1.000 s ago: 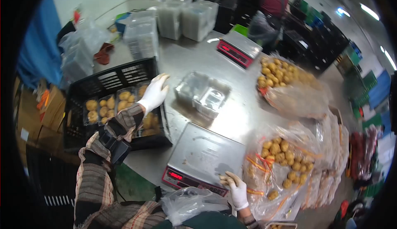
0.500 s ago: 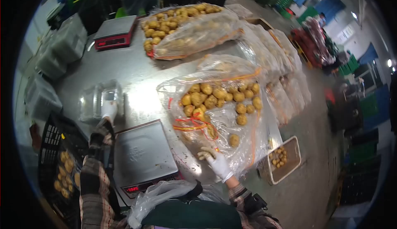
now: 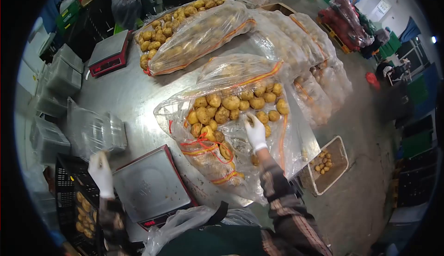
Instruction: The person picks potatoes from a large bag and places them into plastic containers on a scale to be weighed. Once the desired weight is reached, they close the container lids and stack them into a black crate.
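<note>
My left hand (image 3: 101,173), in a white glove, pinches the near edge of a clear plastic container (image 3: 84,129), which is tilted up beside more clear containers (image 3: 115,131). My right hand (image 3: 255,133), gloved with soiled fingertips, reaches over an opened clear plastic bag (image 3: 231,156) of potatoes (image 3: 231,102). Its fingers are a little apart at the potatoes' edge, and I see no potato held in them. Between my arms lies a scale (image 3: 152,182) with a bare metal plate and a red-lit display.
A second potato bag (image 3: 199,39) and a red scale (image 3: 108,55) lie farther back. Stacked clear containers (image 3: 64,78) stand at left, above a black crate (image 3: 69,177) holding potatoes. A bin (image 3: 343,161) with small potatoes is beyond the table's right edge.
My right hand has moved forward from the bag's near edge to the potatoes. My left hand has drawn back towards me, tilting a clear container up. The view has shifted slightly.
</note>
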The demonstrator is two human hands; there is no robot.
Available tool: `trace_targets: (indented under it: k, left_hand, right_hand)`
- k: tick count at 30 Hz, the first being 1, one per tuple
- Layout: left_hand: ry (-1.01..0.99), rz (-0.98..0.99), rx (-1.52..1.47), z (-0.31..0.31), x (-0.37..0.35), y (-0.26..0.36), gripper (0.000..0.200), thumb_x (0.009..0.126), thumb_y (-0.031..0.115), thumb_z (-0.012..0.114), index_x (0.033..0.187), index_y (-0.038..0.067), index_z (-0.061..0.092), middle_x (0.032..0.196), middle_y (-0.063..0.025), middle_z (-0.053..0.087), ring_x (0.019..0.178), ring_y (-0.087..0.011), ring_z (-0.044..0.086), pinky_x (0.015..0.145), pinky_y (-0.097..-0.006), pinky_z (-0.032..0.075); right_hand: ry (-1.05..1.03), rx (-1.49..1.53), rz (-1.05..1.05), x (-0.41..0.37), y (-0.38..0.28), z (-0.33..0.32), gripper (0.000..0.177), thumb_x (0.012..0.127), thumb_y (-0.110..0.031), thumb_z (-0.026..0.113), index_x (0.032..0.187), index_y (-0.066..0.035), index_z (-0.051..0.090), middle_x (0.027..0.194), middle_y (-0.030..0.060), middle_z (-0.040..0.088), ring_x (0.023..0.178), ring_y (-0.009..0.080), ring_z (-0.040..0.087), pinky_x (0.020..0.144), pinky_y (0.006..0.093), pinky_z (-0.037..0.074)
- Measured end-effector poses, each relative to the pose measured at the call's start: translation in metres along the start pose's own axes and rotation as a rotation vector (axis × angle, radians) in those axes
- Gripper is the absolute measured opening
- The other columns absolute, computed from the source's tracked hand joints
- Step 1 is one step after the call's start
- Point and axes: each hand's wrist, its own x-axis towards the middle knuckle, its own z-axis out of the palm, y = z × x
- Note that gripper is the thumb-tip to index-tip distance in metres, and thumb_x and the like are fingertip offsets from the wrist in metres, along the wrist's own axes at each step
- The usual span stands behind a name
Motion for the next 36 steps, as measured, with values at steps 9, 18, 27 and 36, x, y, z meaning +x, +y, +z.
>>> trace_targets:
  k: [9, 18, 27, 36]
  left_hand:
    - [-0.689, 0.153, 0.113, -0.040, -0.139, 0.049, 0.022, 0.071, 0.008, 0.072, 0.093, 0.005, 0.069, 0.102, -0.0107, 0.067, 0.101, -0.0334, 0.060, 0.092, -0.0421, 0.045]
    - [-0.641, -0.197, -0.484, -0.017, -0.089, 0.149, 0.051, 0.077, -0.003, 0.062, 0.127, 0.000, 0.055, 0.119, -0.0151, 0.062, 0.116, -0.0277, 0.056, 0.098, -0.0362, 0.044]
    - [-0.874, -0.422, -1.129, 0.058, -0.094, 0.213, 0.079, 0.080, 0.005, 0.069, 0.147, 0.005, 0.027, 0.135, -0.0142, 0.045, 0.122, -0.0219, 0.049, 0.101, -0.0330, 0.042]
    - [-0.758, -0.859, -1.538, 0.040, -0.089, 0.164, 0.034, 0.090, 0.022, 0.058, 0.119, 0.011, 0.044, 0.102, -0.0125, 0.055, 0.086, -0.0274, 0.061, 0.064, -0.0404, 0.055]
  right_hand:
    - [-0.040, -0.480, 0.047, 0.066, -0.042, 0.070, 0.073, 0.070, -0.027, 0.080, 0.136, -0.017, 0.050, 0.129, 0.0213, 0.042, 0.111, 0.0369, 0.053, 0.094, 0.0410, 0.047]
    - [-0.643, 1.377, 0.554, -0.016, -0.029, 0.012, 0.054, 0.095, -0.044, 0.050, 0.130, -0.004, 0.047, 0.114, 0.0159, 0.062, 0.085, 0.0246, 0.065, 0.067, 0.0349, 0.054]
    - [-0.960, 0.750, 0.196, -0.134, -0.110, -0.011, 0.048, 0.100, -0.043, 0.042, 0.125, -0.003, 0.054, 0.102, 0.0128, 0.067, 0.092, 0.0253, 0.066, 0.072, 0.0345, 0.052]
    - [0.077, -0.432, -0.298, -0.011, -0.049, 0.104, 0.039, 0.084, -0.042, 0.065, 0.093, -0.005, 0.070, 0.082, 0.0143, 0.068, 0.084, 0.0324, 0.064, 0.076, 0.0421, 0.050]
